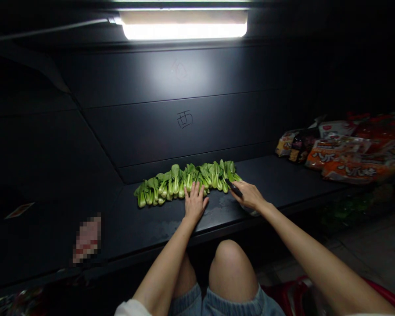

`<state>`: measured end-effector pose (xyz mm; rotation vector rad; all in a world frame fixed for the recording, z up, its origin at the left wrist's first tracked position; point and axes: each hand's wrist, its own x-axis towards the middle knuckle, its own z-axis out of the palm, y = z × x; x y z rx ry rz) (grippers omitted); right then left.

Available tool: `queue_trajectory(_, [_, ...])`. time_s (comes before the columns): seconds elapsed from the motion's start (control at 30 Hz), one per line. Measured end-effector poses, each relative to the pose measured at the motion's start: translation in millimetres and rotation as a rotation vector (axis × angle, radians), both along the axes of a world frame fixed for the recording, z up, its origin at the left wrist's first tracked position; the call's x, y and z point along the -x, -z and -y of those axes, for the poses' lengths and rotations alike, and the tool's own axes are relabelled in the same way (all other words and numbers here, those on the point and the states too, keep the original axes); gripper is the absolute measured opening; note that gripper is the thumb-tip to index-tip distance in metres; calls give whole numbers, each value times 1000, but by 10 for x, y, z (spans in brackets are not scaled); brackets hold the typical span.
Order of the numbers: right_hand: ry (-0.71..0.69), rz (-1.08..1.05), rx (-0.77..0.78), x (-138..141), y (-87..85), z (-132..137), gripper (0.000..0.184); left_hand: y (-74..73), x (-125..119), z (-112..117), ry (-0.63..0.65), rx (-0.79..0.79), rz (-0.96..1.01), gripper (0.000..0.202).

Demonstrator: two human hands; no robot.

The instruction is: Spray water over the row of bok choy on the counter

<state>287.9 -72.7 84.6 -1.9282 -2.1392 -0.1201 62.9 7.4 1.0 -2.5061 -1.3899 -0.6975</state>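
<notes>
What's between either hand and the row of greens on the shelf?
Nothing visible. The left hand lies flat on the shelf, fingertips at the front of the greens. The right hand holds a dark slim tool whose tip reaches the row's right end. Snack bags sit well off to the right.

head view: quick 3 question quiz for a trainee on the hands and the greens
1. True or false: the left hand lies palm down with its fingertips at the bok choy row.
2. The right hand holds: A) a dark slim tool B) a red cup C) nothing
3. Fill in: the snack packets lie to the person's ___ of the greens.
Key: 1 true; 2 A; 3 right
</notes>
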Motion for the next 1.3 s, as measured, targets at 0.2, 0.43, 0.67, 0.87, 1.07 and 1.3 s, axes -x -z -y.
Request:
queue_trajectory(0.2, [-18,4,20,9,-30,16,32,7,18,-7,-6,-61,52,49])
queue_trajectory(0.43, [52,5,-15,-59,23,-7,32,48,21,-22,-99,-67,172,49])
queue_trajectory(0.67, [131,24,-9,-157,-9,42,36,103,43,-109,-116,-57,251,47])
queue_trajectory(0.87, [155,5,-24,-209,6,56,34,127,65,-132,-139,-48,281,49])
queue_trajectory(1.07, [132,48,0,-176,-5,63,35,165,57,-131,-131,-65,269,54])
queue_trajectory(1.3, [168,35,16,-212,-11,86,36,195,54,-142,-130,-79,259,56])
